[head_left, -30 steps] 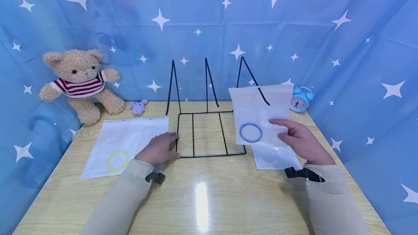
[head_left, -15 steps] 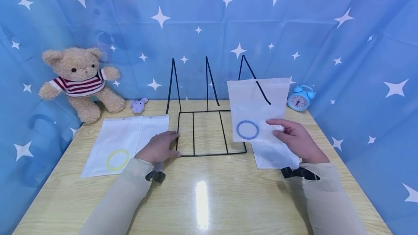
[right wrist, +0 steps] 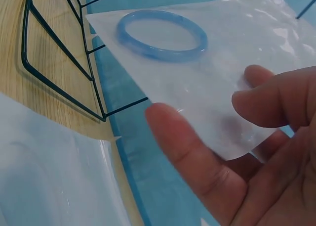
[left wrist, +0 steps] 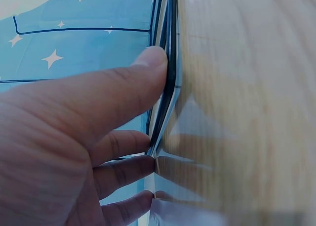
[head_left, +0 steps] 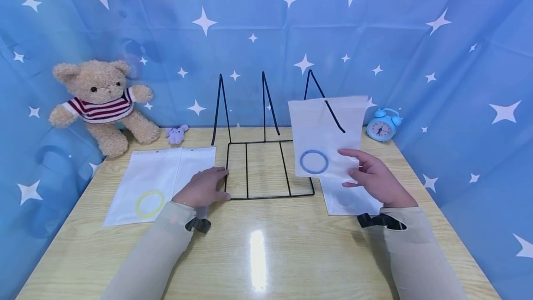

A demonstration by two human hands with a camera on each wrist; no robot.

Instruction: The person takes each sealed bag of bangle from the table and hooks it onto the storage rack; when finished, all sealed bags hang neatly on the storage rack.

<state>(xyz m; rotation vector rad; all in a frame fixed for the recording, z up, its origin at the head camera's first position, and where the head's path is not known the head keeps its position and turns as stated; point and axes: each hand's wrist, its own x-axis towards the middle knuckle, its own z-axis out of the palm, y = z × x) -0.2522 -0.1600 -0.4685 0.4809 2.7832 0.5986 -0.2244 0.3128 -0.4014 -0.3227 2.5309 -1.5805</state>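
A white translucent zip bag (head_left: pixel 325 128) with a blue ring inside (head_left: pixel 314 162) hangs on the right prong of a black wire rack (head_left: pixel 267 196). My right hand (head_left: pixel 374 175) is at the bag's lower right edge; in the right wrist view the bag's lower corner lies between thumb and fingers, with one finger (right wrist: pixel 173 132) spread away below. My left hand (head_left: pixel 201 186) rests on the rack's left front corner. Its thumb (left wrist: pixel 153 63) and extended fingertips press on the wire. The rack's left and middle prongs carry nothing.
Under my right hand lies another bag (head_left: pixel 335 203) with a pale ring. At left, white bags (head_left: pixel 137 170), one with a yellow ring (head_left: pixel 150 203), lie partly under my left arm. A teddy bear (head_left: pixel 100 105), small purple toy (head_left: pixel 176 134) and blue alarm clock (head_left: pixel 382 126) stand behind.
The bag with the blue ring has shifted a little left and up along the right prong, with my right hand following. A lower finger now shows spread. My left hand has not moved.
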